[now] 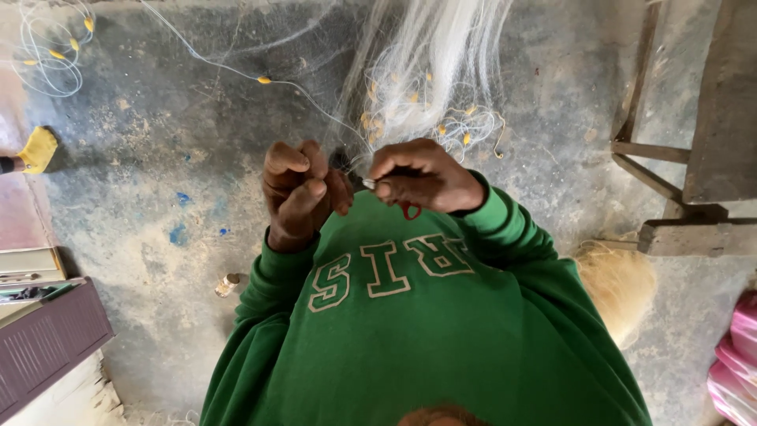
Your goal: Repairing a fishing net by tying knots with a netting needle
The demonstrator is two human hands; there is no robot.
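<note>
We held the fine white fishing net (430, 63) up in front of the chest with both hands: our left hand (300, 193) was curled into a closed grip, pinching a gather of mesh between thumb and fingers, and our right hand (422, 177) was closed on a small tool with a red handle (409, 210) whose pale tip showed just beside the left grip. The net rose from between the two grips and spread away above them, hanging towards the concrete floor (158, 181) beyond. We judged that the main risk lay in how thin the strands were: a tug from the right grip could have snapped a mesh or pulled a knot loose, and the tool's point sat so close to the left fingers that a slip could have pricked them. The loose line (229, 69) trailing off to the upper left of the grips could also have snagged and dragged the gather out of the pinch. We counted one net, one red-handled tool, two hands, and about a dozen small yellow floats (264, 80) on the lines, though some were hidden in the mesh. Further off lay one small bottle (227, 284) below the left grip and one wooden bench (694, 158) to the right.
</note>
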